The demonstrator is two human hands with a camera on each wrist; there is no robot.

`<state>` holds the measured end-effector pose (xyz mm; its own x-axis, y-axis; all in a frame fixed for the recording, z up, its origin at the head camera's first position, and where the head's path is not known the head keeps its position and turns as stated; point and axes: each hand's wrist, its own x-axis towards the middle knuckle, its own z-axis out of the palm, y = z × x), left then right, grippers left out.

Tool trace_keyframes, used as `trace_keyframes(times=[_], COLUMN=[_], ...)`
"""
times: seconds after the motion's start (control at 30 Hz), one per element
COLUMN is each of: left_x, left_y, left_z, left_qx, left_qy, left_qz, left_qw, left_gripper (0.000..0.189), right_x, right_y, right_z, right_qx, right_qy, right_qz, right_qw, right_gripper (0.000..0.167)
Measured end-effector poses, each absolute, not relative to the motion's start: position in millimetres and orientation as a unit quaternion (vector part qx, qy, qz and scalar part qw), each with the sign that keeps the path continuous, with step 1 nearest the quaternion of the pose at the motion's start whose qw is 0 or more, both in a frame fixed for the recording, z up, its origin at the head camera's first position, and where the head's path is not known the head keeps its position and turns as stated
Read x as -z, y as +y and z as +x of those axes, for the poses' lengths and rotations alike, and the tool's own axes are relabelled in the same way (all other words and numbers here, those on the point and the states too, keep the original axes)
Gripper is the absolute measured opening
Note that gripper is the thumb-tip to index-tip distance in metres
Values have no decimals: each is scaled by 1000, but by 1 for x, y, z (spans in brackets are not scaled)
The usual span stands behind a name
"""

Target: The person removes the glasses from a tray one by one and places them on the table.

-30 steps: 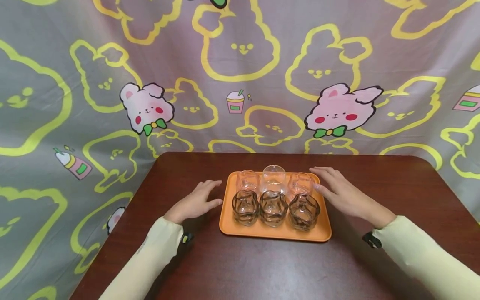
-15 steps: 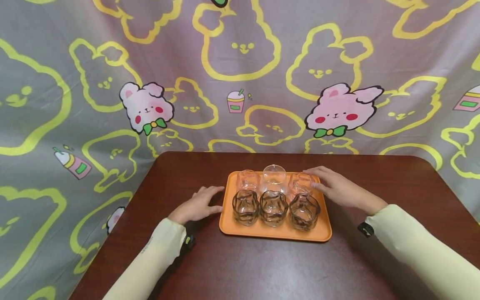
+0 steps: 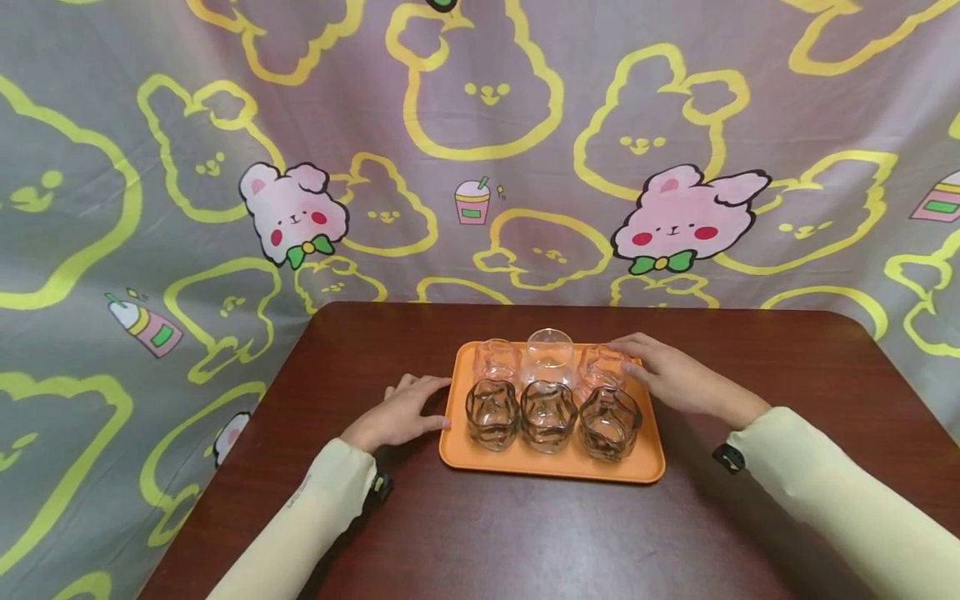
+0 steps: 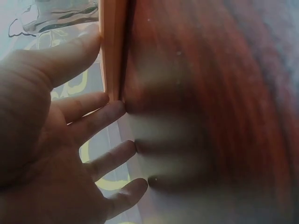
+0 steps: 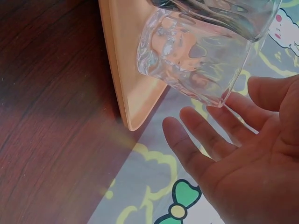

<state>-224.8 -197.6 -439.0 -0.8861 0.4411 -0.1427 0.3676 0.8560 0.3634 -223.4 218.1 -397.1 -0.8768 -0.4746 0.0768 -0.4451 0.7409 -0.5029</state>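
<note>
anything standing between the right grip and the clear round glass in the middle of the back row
Yes: the back-right glass on the orange tray stands between the right grip and the clear round glass. Whether the grip touches that nearer glass is hard to tell.

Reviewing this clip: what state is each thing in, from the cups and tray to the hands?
Three dark cups: upright, front row
Three paler cups: upright, back row
Tray: flat, loaded
Table: bearing the tray
Left hand: open, fingers apart
Right hand: open, fingers extended
Curtain: hanging
</note>
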Motion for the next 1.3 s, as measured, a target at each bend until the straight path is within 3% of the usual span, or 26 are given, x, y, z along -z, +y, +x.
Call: trace_keyframes(times=[0.6, 0.8, 1.3], left_x=[439, 440, 438], left_y=[-196, -197, -197], left_z=[-223, -224, -223], left_qx=[-166, -161, -165], left_qy=[958, 959, 958], left_qz=[207, 206, 208], left_qw=[111, 112, 110], left_gripper=[70, 71, 71], right_x=[397, 398, 398], right_y=[221, 220, 215], right_z=[-225, -229, -241], right_qx=[244, 248, 247], right_qy=[941, 940, 940], right_qz=[-228, -231, -237], right_qw=[53, 41, 20], right_gripper=[49, 68, 75])
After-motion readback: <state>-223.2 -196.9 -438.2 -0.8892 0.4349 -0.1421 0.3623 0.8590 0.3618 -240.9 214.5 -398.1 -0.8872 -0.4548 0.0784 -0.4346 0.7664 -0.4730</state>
